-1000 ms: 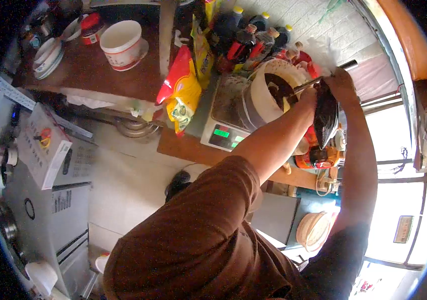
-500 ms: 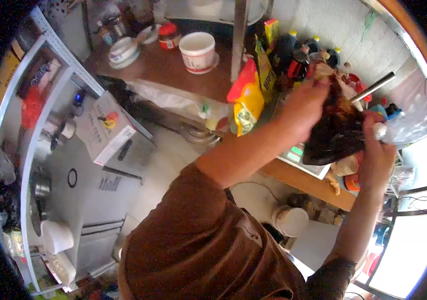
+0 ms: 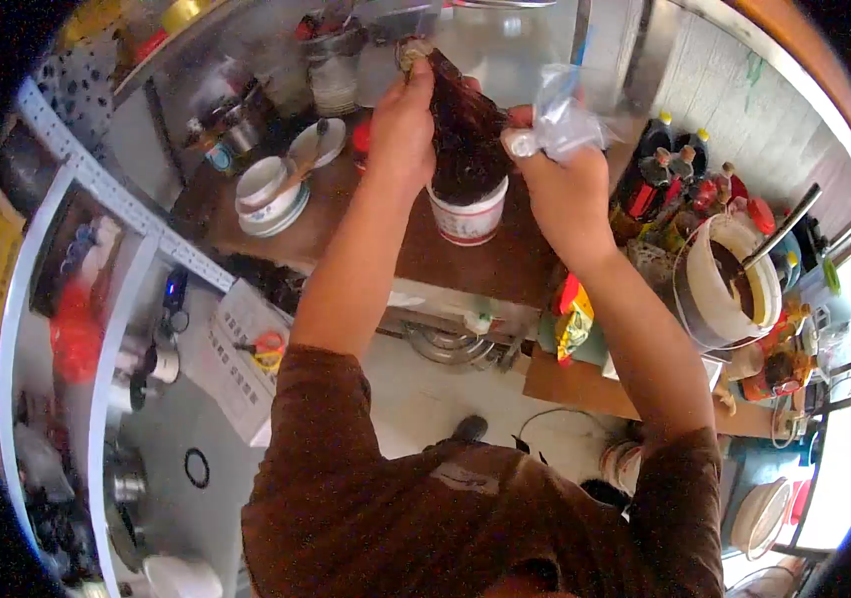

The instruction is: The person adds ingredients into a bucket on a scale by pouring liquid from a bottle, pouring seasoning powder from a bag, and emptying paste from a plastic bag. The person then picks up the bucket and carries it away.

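A bag of dark brown paste [image 3: 467,145] hangs stretched between my two hands, right over a white tub with red bands [image 3: 468,221]. The bag's lower part hides the tub's mouth; whether it rests on the rim I cannot tell. My left hand [image 3: 405,125] is closed on the gathered left end of the bag. On the other side, my right hand [image 3: 570,189] is closed on the bag's right edge, and a loose piece of clear plastic [image 3: 567,115] sticks up from it. The tub stands on the brown shelf [image 3: 415,261].
Left on the shelf are stacked bowls [image 3: 268,194] and a red-lidded jar [image 3: 360,140]. To the right are a bucket of dark sauce [image 3: 704,299], dark bottles [image 3: 650,179] and a yellow packet [image 3: 574,317]. A printed carton [image 3: 246,364] lies lower left.
Both hands have carried the bag leftward, from above the right-hand counter to over the white tub. The sauce bucket on the right is now uncovered to view.
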`<state>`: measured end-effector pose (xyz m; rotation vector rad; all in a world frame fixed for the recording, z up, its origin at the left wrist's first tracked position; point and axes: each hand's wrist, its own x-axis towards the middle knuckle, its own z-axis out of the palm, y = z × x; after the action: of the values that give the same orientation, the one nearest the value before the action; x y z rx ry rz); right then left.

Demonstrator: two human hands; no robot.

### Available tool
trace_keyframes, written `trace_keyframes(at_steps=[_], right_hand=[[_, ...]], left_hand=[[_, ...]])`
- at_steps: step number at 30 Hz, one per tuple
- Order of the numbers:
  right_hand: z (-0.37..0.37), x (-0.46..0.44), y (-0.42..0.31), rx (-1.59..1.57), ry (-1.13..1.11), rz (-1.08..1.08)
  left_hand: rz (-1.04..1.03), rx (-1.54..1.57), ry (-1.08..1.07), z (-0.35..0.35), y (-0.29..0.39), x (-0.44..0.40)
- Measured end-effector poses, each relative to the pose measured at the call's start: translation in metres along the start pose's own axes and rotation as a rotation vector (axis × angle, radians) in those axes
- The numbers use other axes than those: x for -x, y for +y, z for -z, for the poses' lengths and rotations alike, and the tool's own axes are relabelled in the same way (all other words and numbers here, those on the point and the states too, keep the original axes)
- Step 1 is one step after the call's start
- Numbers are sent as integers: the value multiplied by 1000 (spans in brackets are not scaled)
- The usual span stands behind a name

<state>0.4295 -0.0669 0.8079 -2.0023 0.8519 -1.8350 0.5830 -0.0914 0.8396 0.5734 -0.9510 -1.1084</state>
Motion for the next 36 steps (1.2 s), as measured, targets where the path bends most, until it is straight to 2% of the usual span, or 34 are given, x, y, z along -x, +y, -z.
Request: trace_keyframes(at_steps=[2,4,6,7,8,9,10,11,13,14,15,17,18,19,20,21,22,23,24,25,26,27,28,29,31,32,33,34,36], right_hand=[[-16,-9,22,204,-70,21],[-31,-6,50,142,-49,-73],[-40,16,102,657,-211,110],[-44,32,121,712,-294,-74],[-44,42,117,616,-274,-195],[-47,52,127,505,-230,-303],[-52,63,139,394,-177,-406],[-58,75,151,280,-109,-374],[-49,85,114,247,-188,-455],[-46,95,88,64,-120,-416],[-40,114,84,245,-129,-329],[-21,138,52,133,-231,-304],[-8,153,44,162,-201,-329],[8,169,35,127,-279,-293],[28,183,27,88,-359,-258],[52,195,20,118,-335,-276],[79,208,14,115,-321,-430],[103,222,7,100,-302,-585],[127,240,13,238,-185,-498],[157,258,17,267,-83,-607],[187,275,22,467,84,-828],[223,305,45,270,401,-819],[260,318,59,446,546,-851],[297,322,67,463,666,-947],[361,340,94,608,784,-986],[384,335,100,567,797,-1095],[409,344,120,731,678,-1073],[433,357,148,889,550,-1041],[474,361,204,536,600,-1197]], left_hand=[[1,-40,47,22,-11,-18],[-44,-256,54,50,-40,-34],[13,-325,53,74,-71,-30],[17,-548,39,98,-101,-28],[18,-773,19,113,-119,-26],[33,-765,-6,114,-124,-25],[-34,-837,60,112,-127,-26],[-102,-902,120,109,-131,-29],[-18,-986,94,102,-126,-38],[-31,-908,95,103,-133,-46],[-40,-1002,64,105,-135,-55],[5,-906,-12,103,-136,-63],[0,-997,-7,111,-147,-71],[81,-836,-79,124,-156,-78],[122,-741,-29,118,-150,-71],[107,-440,-128,144,-176,-84],[26,-424,-202,140,-174,-74],[36,-378,-176,140,-176,-69],[12,-421,-159,144,-175,-65],[57,-253,-93,133,-166,-50],[77,-180,-56,124,-160,-37],[63,-210,-90,142,-158,-31],[-1,-261,145,146,-158,-18],[-126,-438,213,157,-156,-2],[-346,-544,257,136,-142,41],[-430,-643,325,103,-129,63],[-580,-733,190,97,-123,83],[-594,-741,192,82,-120,97],[-631,-754,96,41,-112,132]])
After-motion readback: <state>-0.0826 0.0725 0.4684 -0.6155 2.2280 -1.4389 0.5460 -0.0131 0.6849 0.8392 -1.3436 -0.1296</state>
